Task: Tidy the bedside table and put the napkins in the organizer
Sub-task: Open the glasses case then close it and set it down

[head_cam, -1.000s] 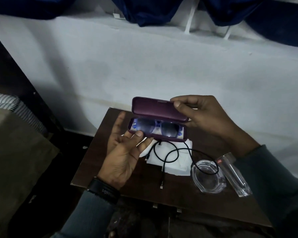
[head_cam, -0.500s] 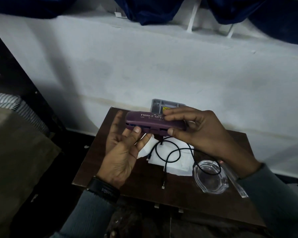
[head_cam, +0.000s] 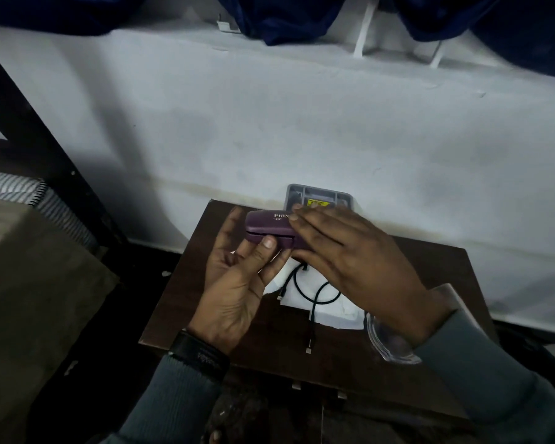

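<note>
A closed purple glasses case (head_cam: 263,227) is held above the dark wooden bedside table (head_cam: 430,373). My left hand (head_cam: 237,283) supports the case from below and in front, thumb on its front edge. My right hand (head_cam: 350,261) lies flat over its lid and right end. White napkins (head_cam: 330,310) lie on the table under my hands, partly hidden. A grey organizer (head_cam: 318,195) stands at the table's back edge against the wall.
A black cable (head_cam: 311,302) is coiled on the napkins, its plug (head_cam: 309,350) trailing toward the front edge. A clear glass ashtray (head_cam: 388,344) sits right of it, partly behind my right wrist. A bed (head_cam: 29,251) lies to the left.
The case was open with glasses inside a second ago; my right hand pushed the lid down and it is now closed. The right hand has flattened over the lid.
</note>
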Action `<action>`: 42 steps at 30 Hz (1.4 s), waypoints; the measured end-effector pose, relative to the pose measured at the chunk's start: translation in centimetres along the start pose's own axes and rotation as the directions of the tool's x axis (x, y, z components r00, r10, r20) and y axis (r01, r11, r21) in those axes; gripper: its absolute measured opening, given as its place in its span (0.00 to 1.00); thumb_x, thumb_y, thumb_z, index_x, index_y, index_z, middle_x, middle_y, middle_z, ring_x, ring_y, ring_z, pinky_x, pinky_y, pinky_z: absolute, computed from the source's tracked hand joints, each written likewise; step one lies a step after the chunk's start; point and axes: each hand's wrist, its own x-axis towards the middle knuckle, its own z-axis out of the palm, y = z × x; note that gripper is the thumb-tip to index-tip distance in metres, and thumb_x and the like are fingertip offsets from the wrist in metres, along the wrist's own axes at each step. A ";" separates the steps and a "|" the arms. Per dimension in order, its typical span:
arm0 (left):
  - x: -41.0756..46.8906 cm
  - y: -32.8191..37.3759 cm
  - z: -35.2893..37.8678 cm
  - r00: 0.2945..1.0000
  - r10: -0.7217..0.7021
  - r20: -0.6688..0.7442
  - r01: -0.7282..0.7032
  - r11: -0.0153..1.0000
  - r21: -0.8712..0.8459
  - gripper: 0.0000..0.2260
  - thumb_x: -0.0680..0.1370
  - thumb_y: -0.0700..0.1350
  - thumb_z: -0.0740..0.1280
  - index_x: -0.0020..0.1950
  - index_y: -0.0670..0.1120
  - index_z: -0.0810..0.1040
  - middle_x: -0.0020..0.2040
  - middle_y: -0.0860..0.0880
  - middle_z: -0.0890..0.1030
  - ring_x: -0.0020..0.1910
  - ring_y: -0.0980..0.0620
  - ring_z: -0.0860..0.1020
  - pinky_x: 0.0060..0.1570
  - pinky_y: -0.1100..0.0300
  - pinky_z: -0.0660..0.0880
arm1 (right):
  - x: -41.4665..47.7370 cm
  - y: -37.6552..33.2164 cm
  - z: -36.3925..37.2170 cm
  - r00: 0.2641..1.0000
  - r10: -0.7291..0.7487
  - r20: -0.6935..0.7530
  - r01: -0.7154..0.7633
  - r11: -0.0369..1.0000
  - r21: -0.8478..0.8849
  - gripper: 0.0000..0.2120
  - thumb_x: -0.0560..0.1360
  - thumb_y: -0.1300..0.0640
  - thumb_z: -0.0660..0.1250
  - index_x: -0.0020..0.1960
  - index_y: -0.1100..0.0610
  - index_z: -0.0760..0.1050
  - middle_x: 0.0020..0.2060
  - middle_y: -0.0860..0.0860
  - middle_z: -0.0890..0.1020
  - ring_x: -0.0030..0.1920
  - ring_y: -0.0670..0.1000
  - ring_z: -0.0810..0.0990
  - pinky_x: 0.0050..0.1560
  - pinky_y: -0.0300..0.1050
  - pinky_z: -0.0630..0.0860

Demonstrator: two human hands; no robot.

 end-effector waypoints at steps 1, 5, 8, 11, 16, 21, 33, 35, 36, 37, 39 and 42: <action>0.0 0.0 0.0 1.000 0.003 -0.004 -0.003 1.000 0.000 0.36 0.72 0.31 0.70 0.79 0.46 0.67 0.58 0.43 0.87 0.55 0.49 0.86 0.49 0.56 0.84 | -0.1 0.0 0.0 1.000 -0.009 -0.001 0.009 1.000 0.009 0.21 0.82 0.52 0.70 0.71 0.63 0.77 0.69 0.58 0.79 0.68 0.59 0.80 0.65 0.62 0.77; 0.1 0.0 0.0 1.000 0.002 -0.013 -0.002 1.000 -0.004 0.36 0.72 0.30 0.69 0.79 0.46 0.66 0.59 0.41 0.86 0.57 0.48 0.86 0.50 0.55 0.84 | -0.2 0.0 0.3 0.999 -0.029 -0.027 0.028 1.000 -0.007 0.21 0.81 0.55 0.70 0.70 0.64 0.77 0.69 0.59 0.80 0.67 0.59 0.81 0.65 0.60 0.78; -0.1 0.2 0.2 0.999 0.014 -0.036 -0.014 1.000 -0.006 0.37 0.71 0.31 0.69 0.79 0.46 0.66 0.58 0.41 0.87 0.55 0.49 0.86 0.49 0.56 0.84 | -0.1 -0.2 0.7 0.999 -0.036 -0.036 0.036 0.999 -0.003 0.20 0.81 0.55 0.70 0.70 0.64 0.77 0.69 0.59 0.80 0.67 0.59 0.81 0.64 0.59 0.79; -0.1 0.5 0.1 0.998 0.023 -0.061 -0.023 1.000 -0.004 0.37 0.71 0.31 0.69 0.79 0.46 0.65 0.55 0.43 0.88 0.53 0.50 0.87 0.48 0.57 0.85 | 0.1 -0.2 1.4 0.998 -0.050 -0.022 0.051 0.999 0.007 0.20 0.82 0.55 0.70 0.71 0.64 0.77 0.69 0.59 0.79 0.67 0.59 0.81 0.64 0.59 0.79; -0.2 1.3 0.2 0.989 0.046 -0.139 -0.048 0.999 -0.012 0.39 0.70 0.31 0.69 0.80 0.45 0.64 0.63 0.38 0.83 0.57 0.46 0.84 0.59 0.50 0.83 | 1.3 -0.9 2.7 0.997 0.062 -0.043 -0.054 0.987 0.154 0.19 0.80 0.56 0.73 0.68 0.63 0.79 0.68 0.58 0.81 0.65 0.59 0.81 0.65 0.59 0.78; 0.1 1.6 -0.9 0.914 0.114 -0.389 -0.112 0.993 0.027 0.33 0.75 0.34 0.72 0.78 0.46 0.66 0.69 0.41 0.80 0.68 0.42 0.80 0.69 0.44 0.76 | 6.5 -1.5 5.0 0.966 0.236 0.110 -0.258 0.920 0.294 0.20 0.80 0.56 0.70 0.67 0.63 0.73 0.63 0.60 0.82 0.61 0.60 0.81 0.61 0.54 0.78; -0.4 2.4 -3.7 0.893 0.421 -0.159 0.083 0.193 0.978 0.23 0.77 0.52 0.73 0.70 0.61 0.72 0.65 0.59 0.80 0.67 0.53 0.79 0.65 0.50 0.77 | 15.1 -0.2 16.9 0.860 0.232 0.454 -0.415 0.837 0.357 0.26 0.71 0.54 0.78 0.63 0.56 0.70 0.58 0.56 0.77 0.60 0.58 0.70 0.54 0.50 0.70; -0.3 2.5 -4.5 0.940 0.329 -0.092 0.101 -0.010 0.995 0.27 0.77 0.52 0.72 0.75 0.56 0.70 0.74 0.49 0.74 0.75 0.44 0.71 0.72 0.44 0.71 | 14.9 -0.2 18.4 0.829 0.258 0.497 -0.457 0.824 0.334 0.25 0.73 0.54 0.77 0.65 0.56 0.69 0.60 0.57 0.76 0.62 0.60 0.70 0.59 0.54 0.72; -0.3 2.5 -4.7 0.958 0.276 -0.079 0.099 -0.058 0.993 0.28 0.77 0.52 0.72 0.76 0.55 0.69 0.77 0.48 0.71 0.78 0.43 0.66 0.75 0.44 0.67 | 14.7 -0.3 19.0 0.811 0.272 0.518 -0.477 0.819 0.318 0.26 0.73 0.55 0.77 0.65 0.56 0.69 0.61 0.57 0.76 0.62 0.61 0.71 0.61 0.56 0.73; -0.3 2.4 -4.8 0.972 0.224 -0.067 0.094 -0.111 0.989 0.30 0.78 0.53 0.72 0.78 0.54 0.67 0.80 0.48 0.68 0.81 0.43 0.61 0.78 0.45 0.62 | 14.6 -0.3 19.4 0.795 0.283 0.537 -0.494 0.815 0.302 0.27 0.72 0.56 0.77 0.65 0.57 0.69 0.61 0.58 0.76 0.63 0.61 0.72 0.62 0.58 0.74; -0.1 2.3 -5.1 0.987 0.155 -0.045 0.078 -0.215 0.974 0.33 0.78 0.54 0.71 0.81 0.53 0.63 0.84 0.50 0.61 0.84 0.45 0.53 0.81 0.46 0.55 | 14.5 -0.1 19.8 0.773 0.293 0.562 -0.512 0.811 0.282 0.29 0.70 0.56 0.79 0.66 0.57 0.69 0.62 0.58 0.75 0.63 0.62 0.73 0.63 0.60 0.74; 0.3 1.8 -5.5 0.994 0.110 -0.018 0.042 -0.225 0.973 0.36 0.77 0.55 0.73 0.81 0.55 0.61 0.84 0.51 0.60 0.85 0.48 0.52 0.82 0.47 0.53 | 14.9 0.4 19.5 0.758 0.267 0.596 -0.503 0.820 0.272 0.35 0.68 0.55 0.82 0.68 0.57 0.68 0.63 0.59 0.75 0.64 0.61 0.73 0.64 0.59 0.74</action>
